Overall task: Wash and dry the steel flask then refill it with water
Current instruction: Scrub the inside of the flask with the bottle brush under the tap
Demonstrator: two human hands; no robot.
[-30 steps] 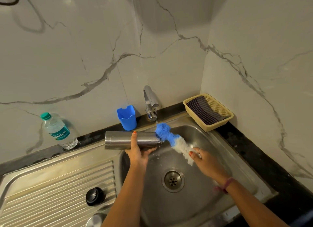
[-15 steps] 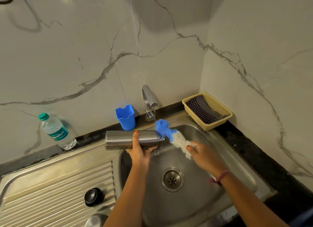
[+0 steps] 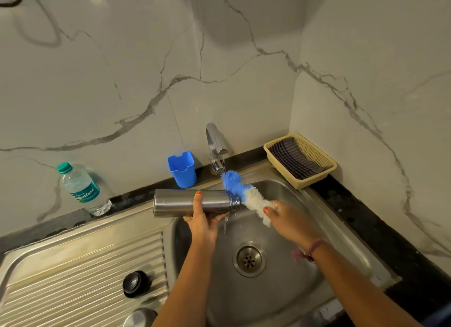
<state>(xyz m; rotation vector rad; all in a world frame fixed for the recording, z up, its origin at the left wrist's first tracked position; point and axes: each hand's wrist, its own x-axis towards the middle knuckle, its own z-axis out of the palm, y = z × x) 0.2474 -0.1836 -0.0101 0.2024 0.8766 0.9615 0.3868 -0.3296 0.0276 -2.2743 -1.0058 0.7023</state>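
Head view shows that I am in the washing part of the task, so most of the work is not yet done. My left hand has its fingers curled round the steel flask, which lies on its side over the left edge of the sink, near the middle of the frame, with the open mouth toward the right. My right hand grips the white end of the bottle brush, and its blue tip is under the thin stream from the tap, just beside the flask mouth. I judge that the brush is being wetted or rinsed; whether the inside is already scrubbed, I cannot tell. Drying with a cloth and refilling with water are left. Now the count: one flask, one brush, one tap, one blue cup behind the flask, one plastic water bottle at the left of the frame, one yellow basket at the right with one striped cloth in it, one black cap on the ribbed drainboard at lower left, and one steel round piece at the bottom edge, only partly visible.
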